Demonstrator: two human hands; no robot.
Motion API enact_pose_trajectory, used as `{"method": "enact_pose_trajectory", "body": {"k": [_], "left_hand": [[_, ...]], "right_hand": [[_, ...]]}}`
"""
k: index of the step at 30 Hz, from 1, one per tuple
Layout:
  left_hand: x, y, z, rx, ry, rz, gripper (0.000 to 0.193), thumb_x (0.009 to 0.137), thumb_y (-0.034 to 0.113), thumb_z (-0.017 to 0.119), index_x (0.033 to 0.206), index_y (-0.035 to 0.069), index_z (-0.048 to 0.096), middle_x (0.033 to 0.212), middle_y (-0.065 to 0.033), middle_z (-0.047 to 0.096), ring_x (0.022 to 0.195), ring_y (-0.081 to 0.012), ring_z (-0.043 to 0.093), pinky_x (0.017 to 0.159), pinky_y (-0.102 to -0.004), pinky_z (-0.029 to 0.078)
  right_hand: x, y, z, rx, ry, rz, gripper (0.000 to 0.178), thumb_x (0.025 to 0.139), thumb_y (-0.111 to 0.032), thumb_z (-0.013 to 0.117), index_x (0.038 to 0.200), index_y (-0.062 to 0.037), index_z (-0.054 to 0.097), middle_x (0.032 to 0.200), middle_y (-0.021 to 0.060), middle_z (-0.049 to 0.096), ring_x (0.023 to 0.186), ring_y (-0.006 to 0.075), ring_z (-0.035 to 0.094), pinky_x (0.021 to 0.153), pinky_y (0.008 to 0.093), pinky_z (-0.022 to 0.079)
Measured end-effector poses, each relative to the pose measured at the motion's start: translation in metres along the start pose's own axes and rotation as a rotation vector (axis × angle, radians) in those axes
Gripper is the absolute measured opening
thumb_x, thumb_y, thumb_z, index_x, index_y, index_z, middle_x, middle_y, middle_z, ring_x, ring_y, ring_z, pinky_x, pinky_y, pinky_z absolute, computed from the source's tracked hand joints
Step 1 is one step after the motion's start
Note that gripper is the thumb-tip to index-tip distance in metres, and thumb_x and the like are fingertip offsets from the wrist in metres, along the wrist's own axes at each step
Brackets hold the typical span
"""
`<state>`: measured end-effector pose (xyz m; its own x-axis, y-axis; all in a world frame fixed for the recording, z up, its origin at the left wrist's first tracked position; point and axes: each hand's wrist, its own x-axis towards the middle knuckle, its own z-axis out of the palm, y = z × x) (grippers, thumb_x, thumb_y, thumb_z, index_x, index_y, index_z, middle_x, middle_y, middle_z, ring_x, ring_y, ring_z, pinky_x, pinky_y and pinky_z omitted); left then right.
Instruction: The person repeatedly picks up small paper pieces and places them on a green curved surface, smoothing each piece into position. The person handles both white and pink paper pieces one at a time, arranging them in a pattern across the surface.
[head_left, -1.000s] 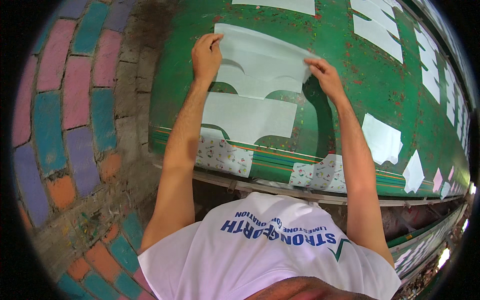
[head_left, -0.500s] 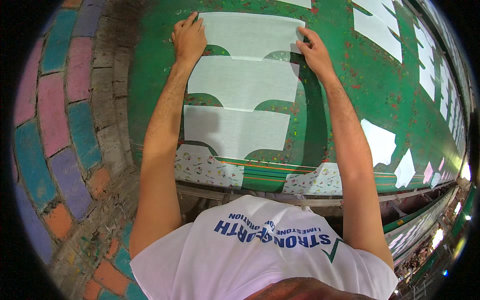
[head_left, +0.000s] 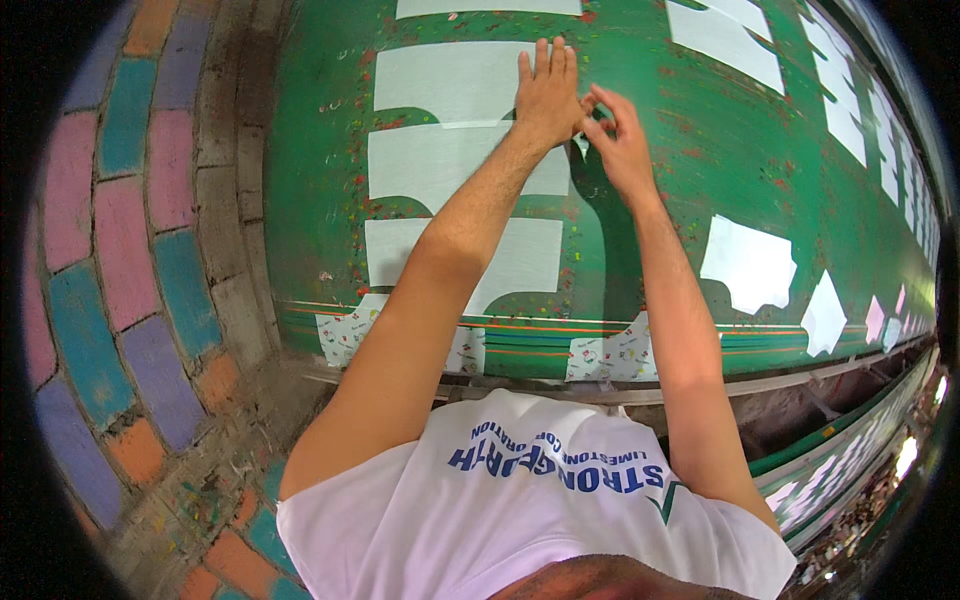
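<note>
A white cut piece of cloth-like sheet point(head_left: 440, 78) lies flat on the green table point(head_left: 690, 180). My left hand point(head_left: 549, 103) rests palm down over its right end, fingers stretched out. Just to the right, my right hand point(head_left: 620, 135) hovers with thumb and fingertips pinched together beside the left wrist. A tiny pale tip shows under that pinch; what it belongs to is unclear. Toward me, a second white piece point(head_left: 410, 160) and a third white piece point(head_left: 520, 250) lie in the same column, partly hidden by my left forearm.
Two patterned pieces, a left one point(head_left: 345, 335) and a right one point(head_left: 615, 352), lie along the near table edge. Loose white pieces point(head_left: 748, 262) sit to the right, and more rows point(head_left: 735, 45) stretch away at far right. A painted brick surface point(head_left: 130, 240) borders the left side.
My left hand has gone from the top piece's left corner across to its right end and flattened. My right hand has drawn its fingertips together beside it. The view has shifted slightly.
</note>
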<state>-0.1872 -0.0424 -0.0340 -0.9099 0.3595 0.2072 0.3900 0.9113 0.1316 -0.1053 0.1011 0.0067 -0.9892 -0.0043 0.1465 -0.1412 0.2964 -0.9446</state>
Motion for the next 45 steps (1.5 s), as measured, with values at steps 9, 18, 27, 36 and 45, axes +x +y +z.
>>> {"method": "enact_pose_trajectory", "body": {"k": [9,18,27,36,45], "left_hand": [[-0.022,0.007,-0.023,-0.166,-0.26,-0.085,0.087,0.106,0.066,0.035,0.166,0.004,0.025,0.175,-0.0163,0.016,0.162,-0.037,0.01,0.129,-0.0573,0.009],[-0.048,0.068,-0.037,-0.019,-0.108,-0.025,0.063,0.102,0.053,0.057,0.138,0.002,0.062,0.153,-0.0208,0.051,0.141,-0.0434,0.046,0.116,-0.0566,0.037],[-0.085,0.277,-0.022,-0.443,0.107,0.083,0.024,0.091,0.023,0.078,0.108,0.007,0.075,0.109,-0.0179,0.067,0.104,-0.0378,0.062,0.089,-0.0477,0.051],[-0.096,0.338,0.013,-0.246,0.206,-0.036,0.028,0.086,0.03,0.077,0.101,0.007,0.072,0.11,-0.0112,0.064,0.109,-0.0331,0.056,0.095,-0.0501,0.042],[-0.09,0.336,0.014,-0.337,0.23,-0.011,0.024,0.083,0.027,0.076,0.095,0.007,0.071,0.108,-0.0097,0.065,0.107,-0.0321,0.057,0.096,-0.0485,0.041]], "right_hand": [[-0.211,-0.023,-0.158,0.221,0.024,0.521,0.037,0.104,-0.017,0.067,0.139,-0.0032,0.064,0.127,0.0058,0.071,0.107,0.0107,0.062,0.096,0.0284,0.051],[-0.321,-0.021,-0.279,0.092,0.188,0.564,0.035,0.106,-0.021,0.064,0.137,-0.0037,0.066,0.124,0.0073,0.074,0.107,0.0119,0.066,0.092,0.0293,0.052],[-0.273,0.065,-0.427,-0.123,0.189,0.388,0.031,0.104,-0.022,0.065,0.13,-0.0055,0.07,0.117,0.0079,0.076,0.102,0.0154,0.069,0.092,0.0312,0.053],[-0.215,0.1,-0.453,-0.171,0.121,0.429,0.029,0.098,-0.026,0.069,0.121,-0.0081,0.068,0.114,0.0153,0.075,0.108,0.0312,0.071,0.091,0.0416,0.054],[-0.207,0.103,-0.447,-0.402,0.058,0.282,0.03,0.094,-0.02,0.074,0.117,-0.003,0.064,0.117,0.0156,0.07,0.109,0.0359,0.067,0.092,0.044,0.053]]}}
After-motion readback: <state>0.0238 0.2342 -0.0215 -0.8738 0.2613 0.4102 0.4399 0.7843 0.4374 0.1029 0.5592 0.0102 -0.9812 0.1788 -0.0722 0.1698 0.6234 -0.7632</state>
